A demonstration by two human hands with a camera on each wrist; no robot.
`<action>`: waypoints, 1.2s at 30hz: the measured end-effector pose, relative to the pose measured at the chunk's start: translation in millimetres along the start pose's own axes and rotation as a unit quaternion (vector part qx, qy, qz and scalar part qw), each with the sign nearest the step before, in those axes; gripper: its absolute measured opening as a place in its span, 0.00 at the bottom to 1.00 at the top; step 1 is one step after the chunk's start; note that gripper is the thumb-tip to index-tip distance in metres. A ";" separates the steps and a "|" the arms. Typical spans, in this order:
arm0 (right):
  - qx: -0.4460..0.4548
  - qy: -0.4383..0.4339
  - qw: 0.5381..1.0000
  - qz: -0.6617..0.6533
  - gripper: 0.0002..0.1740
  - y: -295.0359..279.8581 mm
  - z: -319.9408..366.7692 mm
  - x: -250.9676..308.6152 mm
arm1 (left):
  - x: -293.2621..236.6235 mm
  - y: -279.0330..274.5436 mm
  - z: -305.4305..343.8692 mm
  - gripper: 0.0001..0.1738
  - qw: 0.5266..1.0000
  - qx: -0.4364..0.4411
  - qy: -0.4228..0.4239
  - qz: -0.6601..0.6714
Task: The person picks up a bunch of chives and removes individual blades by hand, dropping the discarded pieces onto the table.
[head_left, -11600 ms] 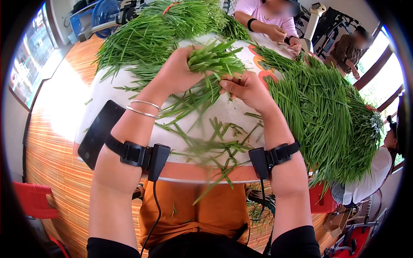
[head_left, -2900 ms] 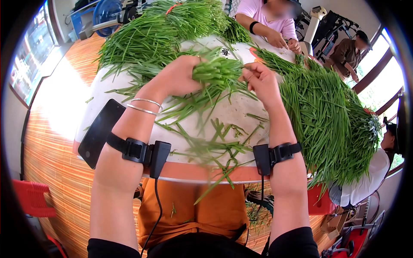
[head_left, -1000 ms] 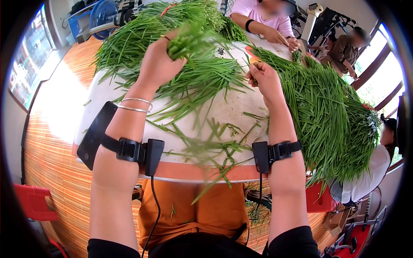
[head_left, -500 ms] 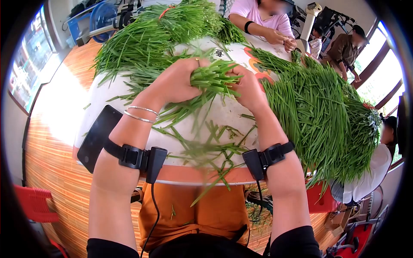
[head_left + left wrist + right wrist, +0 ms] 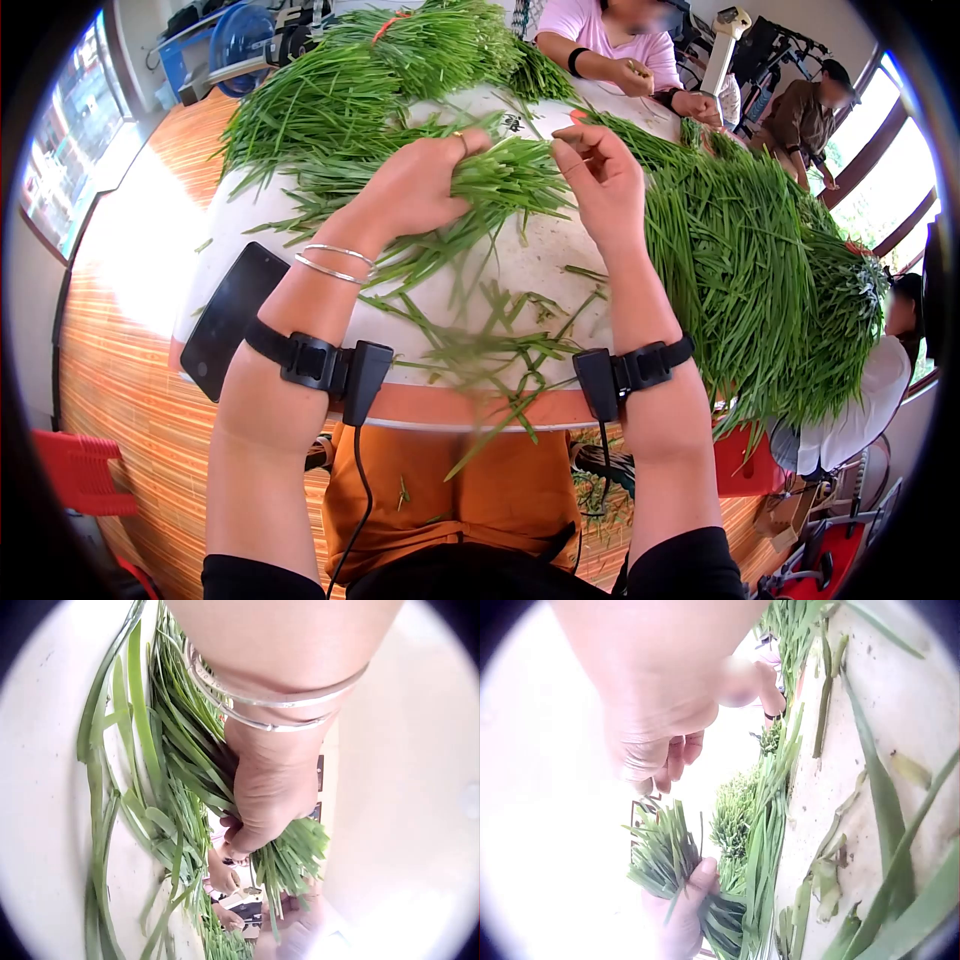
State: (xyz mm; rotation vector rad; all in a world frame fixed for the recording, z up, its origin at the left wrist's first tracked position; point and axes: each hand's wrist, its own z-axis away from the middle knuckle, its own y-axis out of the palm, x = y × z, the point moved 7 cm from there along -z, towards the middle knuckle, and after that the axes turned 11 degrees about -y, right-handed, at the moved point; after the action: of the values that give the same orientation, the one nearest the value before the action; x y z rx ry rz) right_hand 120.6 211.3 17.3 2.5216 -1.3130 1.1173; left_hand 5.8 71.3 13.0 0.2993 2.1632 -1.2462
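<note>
left hand (image 5: 415,188) clenched round chive bundle (image 5: 508,178), mid worktop (image 5: 255,215). right hand (image 5: 603,180) beside it at 3 o'clock, fingers curled, grasp unclear. chive heap (image 5: 760,270) crowds 3 o'clock; phone (image 5: 232,315) at 8.

Floor: orange-brown striped matting (image 5: 110,380), spreading left of and below the left hand (image 5: 415,190).
Table: round, white-topped table (image 5: 420,400) with an orange rim, under the left hand and the right hand (image 5: 600,180).
Windows: brown-framed panes (image 5: 890,150) well to the right of the right hand; a glass front (image 5: 60,150) well to the left of the left hand.
Light: daylight at both sides; a bright patch (image 5: 150,240) on the matting left of the left hand.
Furniture: red stool (image 5: 75,470) low and left of the left hand; wheeled chair base (image 5: 830,565) low and right of the right hand.
</note>
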 end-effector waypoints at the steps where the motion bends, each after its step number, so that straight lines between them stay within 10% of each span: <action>1: 0.000 -0.001 1.000 -0.001 0.11 0.4 -0.4 3.4 | -1.4 0.4 -0.1 0.18 1.000 -0.001 0.009 -0.015; 4: 0.073 -0.185 0.970 0.142 0.18 15.7 0.0 48.5 | 0.3 2.1 0.6 0.19 0.998 0.000 -0.005 -0.056; 11: 0.092 0.071 0.992 -0.044 0.10 24.7 10.1 -2.6 | 1.0 4.4 0.9 0.22 0.998 0.010 0.032 -0.046; 21: -0.058 -0.045 0.997 -0.015 0.09 -2.9 4.2 30.4 | -4.6 -1.7 2.4 0.24 0.995 -0.029 0.050 -0.078; 26: 0.100 -0.055 0.992 0.062 0.08 22.7 5.8 43.8 | -3.7 2.1 1.3 0.23 0.995 -0.009 0.046 -0.092; 36: 0.127 -0.001 0.988 0.085 0.09 25.9 8.7 29.9 | -1.1 4.6 1.4 0.23 0.995 0.011 0.020 -0.101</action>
State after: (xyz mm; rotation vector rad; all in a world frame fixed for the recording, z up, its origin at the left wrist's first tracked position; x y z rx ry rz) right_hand 117.3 171.5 23.8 2.6219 -1.4988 1.4005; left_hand 9.4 72.6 9.9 0.1173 2.2601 -1.3863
